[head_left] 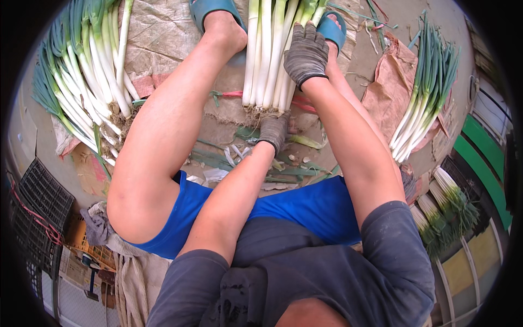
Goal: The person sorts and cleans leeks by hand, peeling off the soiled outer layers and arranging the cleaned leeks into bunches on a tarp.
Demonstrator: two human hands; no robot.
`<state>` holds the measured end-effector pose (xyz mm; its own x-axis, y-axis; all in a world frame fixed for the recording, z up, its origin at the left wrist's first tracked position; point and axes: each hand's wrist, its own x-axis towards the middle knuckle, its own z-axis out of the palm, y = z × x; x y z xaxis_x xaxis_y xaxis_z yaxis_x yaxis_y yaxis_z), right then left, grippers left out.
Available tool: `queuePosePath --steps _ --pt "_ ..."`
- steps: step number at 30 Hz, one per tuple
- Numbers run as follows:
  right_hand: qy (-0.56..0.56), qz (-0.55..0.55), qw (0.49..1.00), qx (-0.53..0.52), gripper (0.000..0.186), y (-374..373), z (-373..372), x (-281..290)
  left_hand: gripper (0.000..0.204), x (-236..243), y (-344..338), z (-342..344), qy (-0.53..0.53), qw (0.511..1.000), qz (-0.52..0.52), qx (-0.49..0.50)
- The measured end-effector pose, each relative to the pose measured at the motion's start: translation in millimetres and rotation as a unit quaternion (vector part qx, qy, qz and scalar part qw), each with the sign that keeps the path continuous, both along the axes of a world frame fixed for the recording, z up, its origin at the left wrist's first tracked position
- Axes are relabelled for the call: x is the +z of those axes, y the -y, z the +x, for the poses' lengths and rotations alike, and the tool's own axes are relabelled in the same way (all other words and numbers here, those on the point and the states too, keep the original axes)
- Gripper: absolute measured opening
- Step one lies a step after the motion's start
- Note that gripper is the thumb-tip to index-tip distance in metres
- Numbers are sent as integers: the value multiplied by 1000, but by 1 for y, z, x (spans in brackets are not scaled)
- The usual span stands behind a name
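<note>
Between my feet lies a bundle of large green onions [265,60], white stalks toward me and green tops cut off by the upper picture edge. My left hand [274,131], in a dark grey work glove, is against the root ends at the near end of the bundle; its fingers are mostly hidden. On the bundle's right side, my right hand [306,54] lies palm down in a matching glove, fingers stretched forward over the stalks. A red tie [231,94] runs under the bundle near the roots.
More green onions [90,71] are heaped at left, roots toward my leg; another bunch [425,92] lies at right on a brown sheet [389,82]. Leaf scraps [234,155] litter the ground before me. Black crates [41,204] stand at lower left, tied bundles [447,207] at lower right.
</note>
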<state>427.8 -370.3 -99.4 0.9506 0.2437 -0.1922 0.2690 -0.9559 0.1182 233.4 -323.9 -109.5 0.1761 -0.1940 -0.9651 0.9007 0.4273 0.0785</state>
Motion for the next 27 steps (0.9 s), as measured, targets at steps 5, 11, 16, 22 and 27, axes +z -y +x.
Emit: queuePosePath --steps 5,11,16,22,27 --pt "9 26 1000 1 75 21 -15 -3 30 15 -5 12 -34 999 -29 -20" --pt "-56 27 998 14 75 15 -41 34 27 55 -19 3 279 750 211 -562" --pt "-23 30 998 46 73 15 -31 66 23 230 -70 21 560 651 349 -376" --pt "50 121 990 43 60 25 -12 129 25 294 -295 75 415 728 531 -126" --pt "28 146 984 97 59 21 -22 146 61 151 -389 67 113 663 640 -372"
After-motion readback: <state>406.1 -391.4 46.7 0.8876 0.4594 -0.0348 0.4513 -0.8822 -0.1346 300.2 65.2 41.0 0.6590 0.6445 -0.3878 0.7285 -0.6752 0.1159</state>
